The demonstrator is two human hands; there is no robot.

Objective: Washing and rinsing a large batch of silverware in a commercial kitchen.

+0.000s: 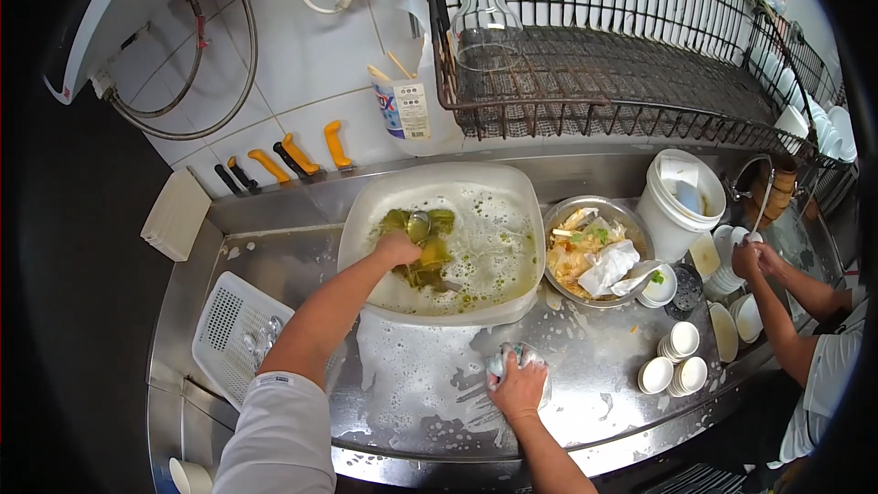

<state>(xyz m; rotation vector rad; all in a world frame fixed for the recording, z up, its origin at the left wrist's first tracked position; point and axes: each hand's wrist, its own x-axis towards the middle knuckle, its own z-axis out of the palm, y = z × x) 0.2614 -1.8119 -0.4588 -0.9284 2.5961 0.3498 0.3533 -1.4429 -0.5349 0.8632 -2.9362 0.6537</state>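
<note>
My left hand reaches into a white plastic basin of foamy, yellow-green water. Its fingertips are in the water and hard to make out. Just above them shows the bowl of a metal spoon or ladle; whether I hold it is unclear. Lower down on the steel counter, my right hand grips a soapy scrubbing cloth or sponge, pressed to the wet surface. Suds spread over the counter around it.
Right of the basin stand a steel bowl of food scraps, a white bucket and stacked small cups. A white basket holds metal utensils. Knives line the wall under a wire rack. Another person's hands handle dishes.
</note>
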